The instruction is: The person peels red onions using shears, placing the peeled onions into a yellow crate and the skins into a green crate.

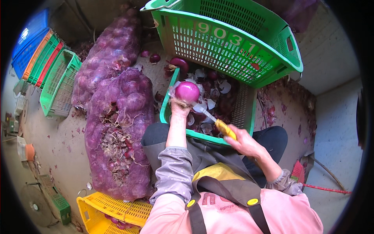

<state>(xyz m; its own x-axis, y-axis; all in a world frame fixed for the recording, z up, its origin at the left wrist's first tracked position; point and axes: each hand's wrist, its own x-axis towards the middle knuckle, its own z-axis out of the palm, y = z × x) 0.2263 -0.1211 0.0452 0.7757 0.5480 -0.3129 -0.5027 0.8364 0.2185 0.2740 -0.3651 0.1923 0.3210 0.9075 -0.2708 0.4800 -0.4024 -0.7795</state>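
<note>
My left hand (180, 106) is closed round a red onion (187, 92), its smooth purple side facing up and some roots showing near my palm. With my right hand (246, 142) I grip the yellow handle of a knife (224, 128). The short blade points toward the onion's lower right side; whether it touches cannot be made out. Both hands are over a green crate (165, 105) between my knees, which has onion skins (225, 87) and peelings in it.
Two purple mesh sacks of onions (132, 97) lean on my left. A large green crate (233, 43) stands tilted beyond the small one. Stacked crates (58, 84) are far left, a yellow crate (87, 214) near left. At right lies a red broom (298, 171).
</note>
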